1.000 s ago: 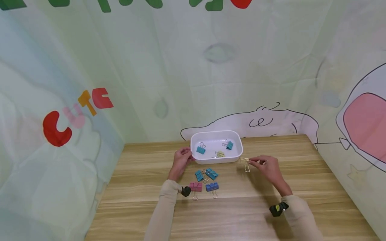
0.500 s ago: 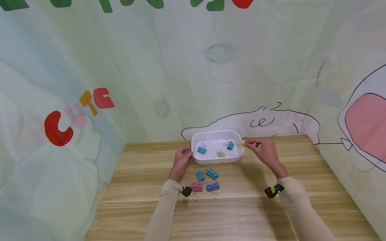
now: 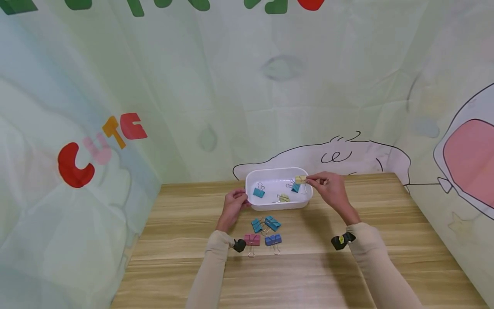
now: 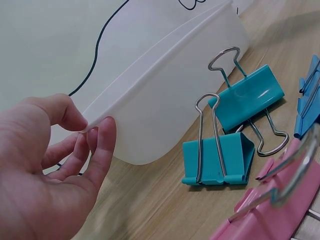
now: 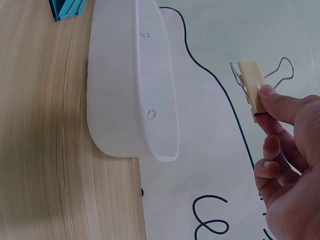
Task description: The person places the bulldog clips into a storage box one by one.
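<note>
My left hand [image 3: 233,209] pinches the rim at the left end of a white plastic tray [image 4: 165,95], thumb on one side and fingertips on the other. In the right wrist view, my right hand [image 5: 295,150] holds a pale yellow binder clip [image 5: 252,87] between thumb and index finger, its wire handles spread apart. The head view shows that clip above the tray's right end, overlapping a teal binder clip [image 3: 295,187] inside. Another teal clip [image 3: 259,193] and a yellow-green clip [image 3: 284,198] also lie in the tray.
In front of the tray, two teal binder clips [image 4: 247,97] lie close together on the wooden table [image 3: 173,240]. Nearer the person are a pink clip [image 3: 252,239] and a blue clip [image 3: 273,239]. A printed cloth backdrop [image 3: 247,107] rises behind the table and along both sides.
My right hand has carried the pale yellow binder clip from beside the tray's front right corner, up and left, to over its right end. The left hand has stayed on the rim.
</note>
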Tool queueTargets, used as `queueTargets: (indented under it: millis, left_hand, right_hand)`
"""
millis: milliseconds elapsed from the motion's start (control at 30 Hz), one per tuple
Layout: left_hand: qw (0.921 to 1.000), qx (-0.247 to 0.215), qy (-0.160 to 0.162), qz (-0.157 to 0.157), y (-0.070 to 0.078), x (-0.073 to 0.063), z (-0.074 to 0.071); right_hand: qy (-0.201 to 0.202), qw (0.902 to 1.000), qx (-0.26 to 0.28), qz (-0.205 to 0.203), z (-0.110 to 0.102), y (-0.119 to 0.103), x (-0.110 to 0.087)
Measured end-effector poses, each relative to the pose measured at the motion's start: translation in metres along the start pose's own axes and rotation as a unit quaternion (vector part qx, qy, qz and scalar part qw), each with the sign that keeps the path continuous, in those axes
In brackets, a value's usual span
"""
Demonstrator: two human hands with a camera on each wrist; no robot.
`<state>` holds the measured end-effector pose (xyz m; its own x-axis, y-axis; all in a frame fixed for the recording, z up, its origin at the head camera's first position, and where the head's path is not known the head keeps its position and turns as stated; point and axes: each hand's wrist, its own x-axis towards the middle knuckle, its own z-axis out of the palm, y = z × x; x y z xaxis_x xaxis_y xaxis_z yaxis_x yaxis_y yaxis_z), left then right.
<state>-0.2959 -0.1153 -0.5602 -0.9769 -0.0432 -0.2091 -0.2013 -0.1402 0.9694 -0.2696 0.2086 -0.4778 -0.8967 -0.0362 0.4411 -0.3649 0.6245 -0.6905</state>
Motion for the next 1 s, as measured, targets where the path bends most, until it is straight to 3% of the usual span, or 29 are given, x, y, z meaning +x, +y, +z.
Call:
queueTargets:
  millis: [333,600,767,1000]
  left_hand:
    - [0.9999,0.010,0.000,-0.005,0.002,-0.002,-0.002]
    - [1.0000,0.002,0.003,0.007,0.001,-0.001,-0.001]
    - [0.9998,-0.009,0.003,0.018,-0.001,0.000,0.000]
    - [0.9999,-0.003,0.004,0.012,0.000,0.000,0.001]
  right_hand:
    - [0.006,0.9999,0.011,-0.003,0.004,0.000,0.001]
    - [-0.044,0.9986,-0.016,0.025,0.006,0.011,-0.002]
    - [-0.048,0.9984,-0.007,0.031,0.003,0.008,-0.003]
    - [-0.058,0.9980,0.004,0.025,0.005,0.004,-0.005]
